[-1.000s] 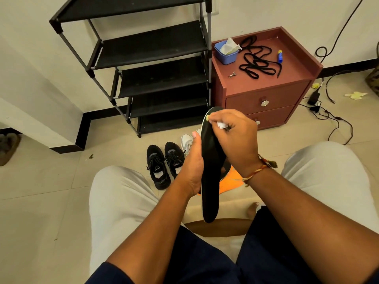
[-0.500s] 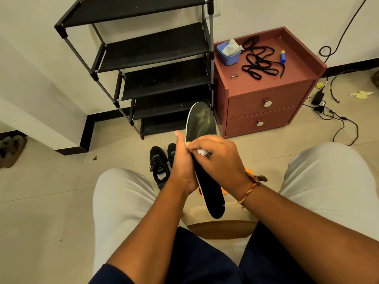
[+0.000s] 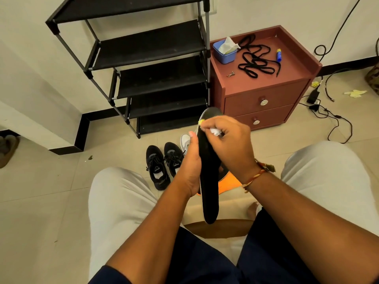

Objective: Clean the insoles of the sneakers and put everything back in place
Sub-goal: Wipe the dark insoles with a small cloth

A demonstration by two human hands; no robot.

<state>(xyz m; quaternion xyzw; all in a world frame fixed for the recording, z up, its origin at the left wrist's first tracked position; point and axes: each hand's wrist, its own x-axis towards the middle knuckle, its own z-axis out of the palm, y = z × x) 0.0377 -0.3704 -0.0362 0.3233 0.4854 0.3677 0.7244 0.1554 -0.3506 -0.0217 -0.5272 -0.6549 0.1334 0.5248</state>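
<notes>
- Since half a second ago the right hand (image 3: 229, 144) has slid up the insole (image 3: 208, 191) to its toe end, centre frame.
- Its fingers curl round a small white wipe (image 3: 215, 131) and pinch it against the toe.
- Left hand (image 3: 190, 167) wraps the insole's middle, thumb up, likely to brace it against the rubbing.
- Held upright between the knees, the insole has free air on all sides. The black sneakers (image 3: 164, 165) sit on the floor left of centre, apart from it.
</notes>
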